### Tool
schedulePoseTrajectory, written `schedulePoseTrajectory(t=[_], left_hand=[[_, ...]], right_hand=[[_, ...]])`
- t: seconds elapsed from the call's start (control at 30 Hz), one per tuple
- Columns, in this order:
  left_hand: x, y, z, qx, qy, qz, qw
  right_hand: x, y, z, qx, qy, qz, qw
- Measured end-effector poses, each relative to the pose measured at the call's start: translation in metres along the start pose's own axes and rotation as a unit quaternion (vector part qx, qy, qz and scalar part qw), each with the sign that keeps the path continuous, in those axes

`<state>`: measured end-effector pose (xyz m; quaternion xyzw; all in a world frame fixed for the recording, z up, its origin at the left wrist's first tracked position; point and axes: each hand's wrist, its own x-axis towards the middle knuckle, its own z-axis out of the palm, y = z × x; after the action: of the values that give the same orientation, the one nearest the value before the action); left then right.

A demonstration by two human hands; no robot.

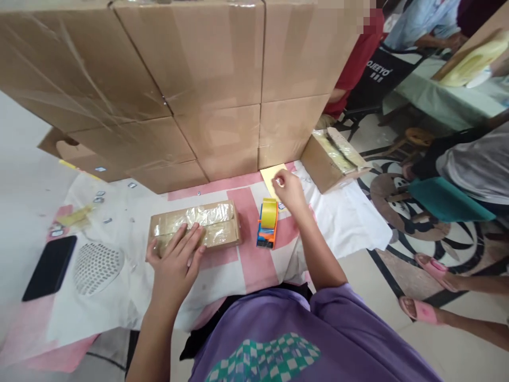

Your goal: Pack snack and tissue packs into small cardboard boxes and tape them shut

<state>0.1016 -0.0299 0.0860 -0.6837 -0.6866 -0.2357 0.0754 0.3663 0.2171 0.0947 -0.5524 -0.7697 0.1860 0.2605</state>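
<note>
My left hand [177, 263] lies with fingers spread on top of a small cardboard box [218, 213] sealed with clear tape. To the right of that box is a tape dispenser [267, 237] with a roll of yellowish packing tape. Beyond the dispenser my right hand [289, 188] is raised, thumb and fingers curled together in a pinch. Anything between those fingertips is too small to make out. Just behind the pinch lies a pale yellow sheet of paper [269, 173], partly covered by the hand.
Stacked cardboard boxes [222, 69] form a wall at the back of the cloth-covered table. A taped box [324, 164] stands at the right edge. On the left lie a black phone [50, 268] and a white perforated mesh piece [97, 267]. People sit nearby at right.
</note>
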Motion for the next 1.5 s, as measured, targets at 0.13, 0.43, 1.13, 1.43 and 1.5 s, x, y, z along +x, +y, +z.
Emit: schedulePoseTrajectory(t=[0.13,0.43,1.13,1.43,1.5], left_hand=[[0.002,0.001,0.001,0.007,-0.014,-0.017,1.0],[0.001,0.003,0.003,0.013,-0.025,-0.027,0.999],[0.003,0.0,0.002,0.016,-0.031,-0.006,0.999],[0.004,0.003,0.002,0.019,-0.025,-0.006,0.999],[0.004,0.002,0.002,0.018,-0.026,-0.006,0.999]], right_hand=[[-0.011,0.1,-0.013,-0.027,-0.036,0.052,0.998],[-0.004,0.106,0.026,-0.04,-0.134,-0.039,0.989],[0.087,0.12,0.042,-0.092,-0.224,-0.185,0.952],[0.074,0.123,0.044,-0.044,-0.212,-0.191,0.958],[0.072,0.125,0.043,-0.039,-0.212,-0.189,0.958]])
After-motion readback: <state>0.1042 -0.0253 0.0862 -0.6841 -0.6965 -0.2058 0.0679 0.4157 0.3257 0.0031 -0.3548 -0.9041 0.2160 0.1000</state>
